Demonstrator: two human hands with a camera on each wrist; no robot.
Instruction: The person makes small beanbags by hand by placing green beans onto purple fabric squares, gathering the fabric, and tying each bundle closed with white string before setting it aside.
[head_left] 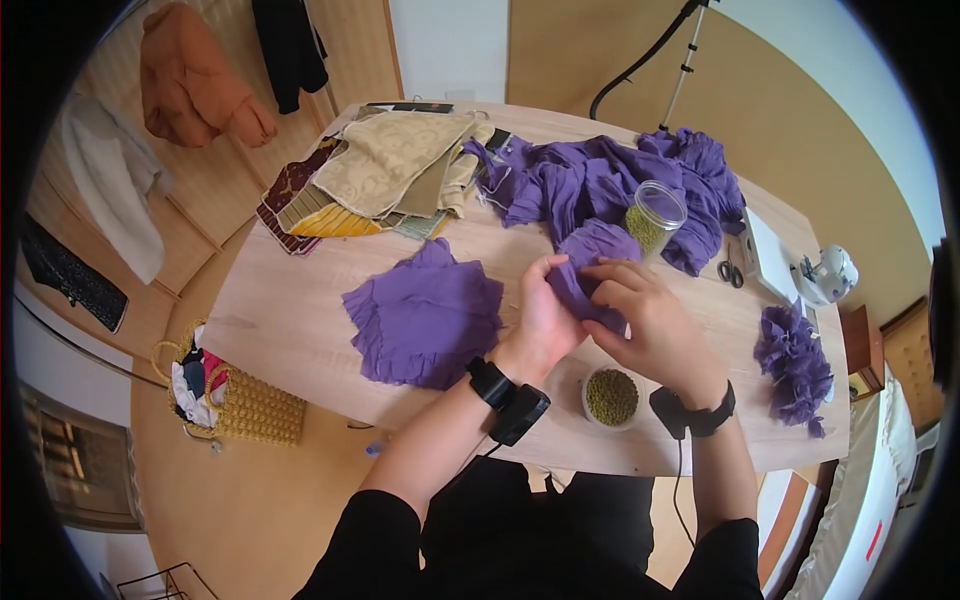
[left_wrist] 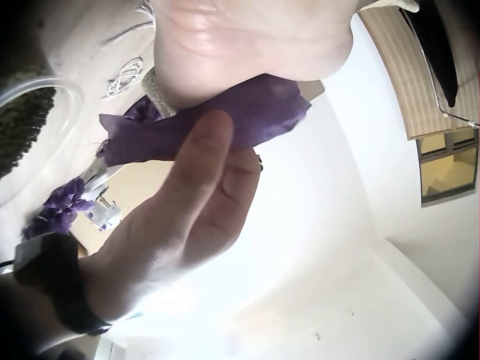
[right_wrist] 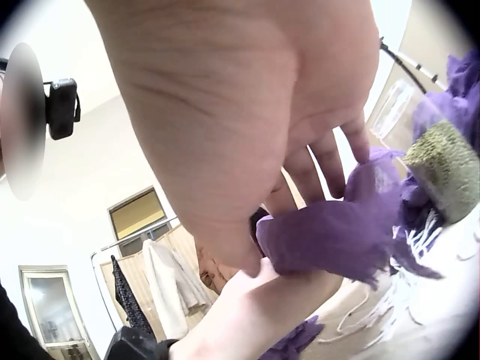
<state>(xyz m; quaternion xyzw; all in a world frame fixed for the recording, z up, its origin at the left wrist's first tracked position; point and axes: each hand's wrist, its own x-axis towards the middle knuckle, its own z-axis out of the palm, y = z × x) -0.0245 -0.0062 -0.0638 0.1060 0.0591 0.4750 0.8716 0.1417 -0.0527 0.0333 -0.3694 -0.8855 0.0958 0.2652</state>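
Observation:
Above the table's front half, a piece of purple cloth (head_left: 573, 287) is between my two hands. My left hand (head_left: 545, 322) holds it from the left. From the right, my right hand (head_left: 655, 322) grips its edge with thumb and bent fingers. The left wrist view shows the right thumb pressed on the folded purple strip (left_wrist: 255, 116). In the right wrist view the cloth (right_wrist: 330, 232) curves under the right fingers. A tub of small green beans (head_left: 611, 398) sits below the right hand, and a clear jar of them (head_left: 655, 216) stands just beyond the hands.
A ruffled purple piece (head_left: 425, 315) lies flat at left. Behind are stacked fabric swatches (head_left: 390, 165) and a purple cloth heap (head_left: 590, 175). On the right are scissors (head_left: 732, 273), a small white sewing machine (head_left: 832, 273) and a purple ruffle bundle (head_left: 793, 365). A yellow basket (head_left: 262, 405) stands on the floor.

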